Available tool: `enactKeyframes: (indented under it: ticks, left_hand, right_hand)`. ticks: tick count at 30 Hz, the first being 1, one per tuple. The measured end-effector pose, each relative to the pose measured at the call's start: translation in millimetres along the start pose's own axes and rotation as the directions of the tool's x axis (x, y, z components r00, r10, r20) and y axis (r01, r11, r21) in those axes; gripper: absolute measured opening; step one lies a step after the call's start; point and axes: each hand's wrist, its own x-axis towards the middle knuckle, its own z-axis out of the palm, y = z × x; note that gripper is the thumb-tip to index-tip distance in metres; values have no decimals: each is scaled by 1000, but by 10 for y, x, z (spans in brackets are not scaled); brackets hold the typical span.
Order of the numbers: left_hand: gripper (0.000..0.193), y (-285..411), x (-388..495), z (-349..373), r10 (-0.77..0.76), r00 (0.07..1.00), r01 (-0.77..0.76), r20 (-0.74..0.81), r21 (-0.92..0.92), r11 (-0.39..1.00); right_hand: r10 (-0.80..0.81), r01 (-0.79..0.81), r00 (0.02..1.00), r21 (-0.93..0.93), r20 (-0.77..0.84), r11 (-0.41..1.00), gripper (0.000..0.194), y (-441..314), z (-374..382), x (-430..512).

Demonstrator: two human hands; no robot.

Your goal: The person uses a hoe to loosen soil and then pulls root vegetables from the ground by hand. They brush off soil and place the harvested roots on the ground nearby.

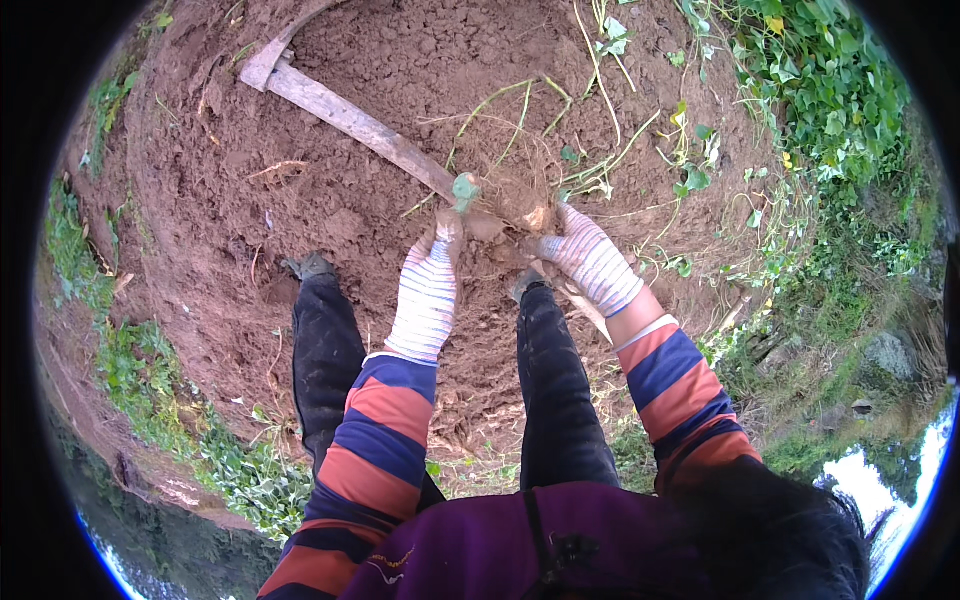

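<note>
My left hand [429, 289], in a striped, soil-stained work glove, has its fingers at the lower left of a soil-covered root clump [521, 202]. My right hand [592, 259], gloved alike, grips the clump's right side. Fine roots and clinging soil hide most of the clump, and a pale patch shows on it. A hoe [360, 124] lies on the soil, its blade at the upper left and its wooden handle ending beside the clump. That handle end bears a green covering. Whether my left fingertips also touch the handle is hard to tell.
Loose reddish soil [330, 187] surrounds my shoes. Cut vine stems [607, 172] lie right of the clump. Dense leafy vines [840, 112] grow at the upper right, with more greenery [150, 375] on the left. My dark-trousered legs stand apart below my hands.
</note>
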Motion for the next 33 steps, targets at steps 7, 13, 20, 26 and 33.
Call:
enactKeyframes:
  ticks: [7,13,20,26,33]
  left_hand:
    - [86,-38,-5,55,-394,808,405,-438,-72,911]
    - [89,-343,-88,194,275,942,-323,193,290,901]
    - [28,-237,-74,75,343,939,-263,-21,600,756]
    - [41,-113,-1,12,-165,871,230,-462,87,969]
    - [47,-161,-75,-30,-389,914,380,-111,-93,920]
  right_hand:
    - [25,-31,999,866,21,498,57,300,48,-258]
    - [-22,-27,998,692,62,722,62,188,259,-474]
    - [-24,31,1000,563,-19,826,62,91,266,-521]
    - [-37,31,999,568,0,823,65,184,164,-552]
    - [-43,62,997,-289,71,955,61,242,41,-595]
